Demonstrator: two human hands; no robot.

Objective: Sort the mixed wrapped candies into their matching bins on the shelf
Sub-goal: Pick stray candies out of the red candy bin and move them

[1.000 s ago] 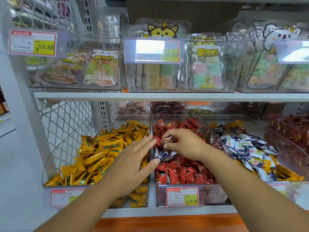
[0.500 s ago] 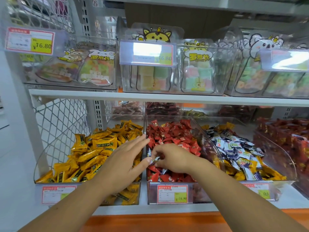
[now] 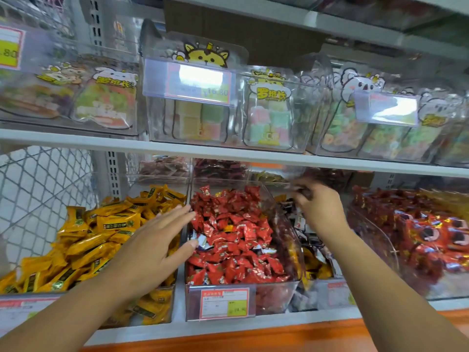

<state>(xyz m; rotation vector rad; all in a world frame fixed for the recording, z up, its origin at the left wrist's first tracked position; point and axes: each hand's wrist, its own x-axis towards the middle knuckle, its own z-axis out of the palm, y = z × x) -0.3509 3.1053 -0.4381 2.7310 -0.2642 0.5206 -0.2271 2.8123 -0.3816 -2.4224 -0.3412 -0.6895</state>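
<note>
Head view of a shop shelf with open clear bins along the lower half of the frame. Lower left: a heap of yellow candies (image 3: 101, 229). Lower centre: a bin (image 3: 269, 301) filled with red candies (image 3: 236, 224), with a price tag (image 3: 224, 303) on its front. One stray blue-and-white candy (image 3: 201, 243) lies among the red ones at the left edge of this bin. Right of centre: a bin of mixed dark-and-white candies (image 3: 302, 223) and yellow ones. Far right: red packets (image 3: 431, 237).

The left hand (image 3: 152, 247) is spread flat with straight fingers, grasping nothing, above the boundary between the yellow and red heaps; its thumb tip is just beside the stray candy. The right hand (image 3: 321, 212), blurred, is raised over the back of the mixed bin with fingers curled; whether they pinch a candy cannot be told.

Upper half: a white shelf board (image 3: 228, 153) carrying clear boxes of pastel sweets in bags (image 3: 270, 123). A wire mesh panel (image 3: 38, 194) stands at the left.
</note>
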